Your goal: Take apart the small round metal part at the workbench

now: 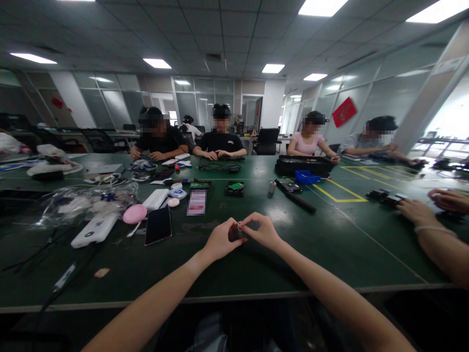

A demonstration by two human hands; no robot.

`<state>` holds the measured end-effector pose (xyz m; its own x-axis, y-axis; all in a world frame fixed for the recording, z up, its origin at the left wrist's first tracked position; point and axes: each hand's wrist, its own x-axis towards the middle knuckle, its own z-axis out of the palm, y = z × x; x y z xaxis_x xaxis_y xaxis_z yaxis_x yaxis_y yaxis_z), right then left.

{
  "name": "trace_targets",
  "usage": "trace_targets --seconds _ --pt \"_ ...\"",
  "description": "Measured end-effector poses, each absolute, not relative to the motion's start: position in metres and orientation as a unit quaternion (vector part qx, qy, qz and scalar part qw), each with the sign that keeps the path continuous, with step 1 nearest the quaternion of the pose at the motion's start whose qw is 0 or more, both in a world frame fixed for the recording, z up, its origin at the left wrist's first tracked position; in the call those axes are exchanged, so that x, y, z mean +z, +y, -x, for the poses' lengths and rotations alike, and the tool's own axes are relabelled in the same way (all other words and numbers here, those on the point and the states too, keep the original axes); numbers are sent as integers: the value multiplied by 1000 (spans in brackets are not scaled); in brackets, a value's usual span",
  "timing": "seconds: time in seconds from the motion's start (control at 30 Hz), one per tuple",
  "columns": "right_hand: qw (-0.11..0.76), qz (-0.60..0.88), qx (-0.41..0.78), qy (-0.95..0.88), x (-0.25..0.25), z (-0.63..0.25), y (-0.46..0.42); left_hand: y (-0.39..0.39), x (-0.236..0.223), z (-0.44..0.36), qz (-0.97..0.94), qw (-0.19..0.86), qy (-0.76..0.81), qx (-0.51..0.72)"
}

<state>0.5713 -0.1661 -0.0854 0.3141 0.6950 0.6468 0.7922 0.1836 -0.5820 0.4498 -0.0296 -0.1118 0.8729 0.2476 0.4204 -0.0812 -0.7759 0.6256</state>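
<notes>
My left hand [223,239] and my right hand [263,231] meet over the green table, fingertips almost together. Between them is a small shiny piece [239,226], too small to name. The left fingers curl around it from one side, with the thumb stretched below. On the other side, the right thumb and index finger pinch at it. Beyond my hands lie a hard drive with a green circuit board [235,188], a small grey cylinder [272,187] and another drive-like unit [289,185].
Left of my hands are a dark phone [158,226], a pink round lid [135,214], a white power bank [95,229] and clear plastic bags [58,208]. A blue tray [307,177] and black bar [301,201] lie to the right. A co-worker's hands [417,213] work at far right.
</notes>
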Motion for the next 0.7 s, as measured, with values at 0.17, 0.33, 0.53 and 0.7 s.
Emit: trace_targets --seconds 0.17,0.33,0.53,0.7 --pt "489 655 -26 -575 -87 -573 -166 -29 -113 -451 -909 331 47 248" --pt "515 650 22 -558 -90 -576 -163 -29 -114 -451 -910 325 49 253" --pt "498 660 -11 -562 -86 -577 -164 -30 -114 -451 -908 330 47 255" --pt "501 668 -40 -549 -86 -576 -163 -30 -114 -451 -909 326 55 252"
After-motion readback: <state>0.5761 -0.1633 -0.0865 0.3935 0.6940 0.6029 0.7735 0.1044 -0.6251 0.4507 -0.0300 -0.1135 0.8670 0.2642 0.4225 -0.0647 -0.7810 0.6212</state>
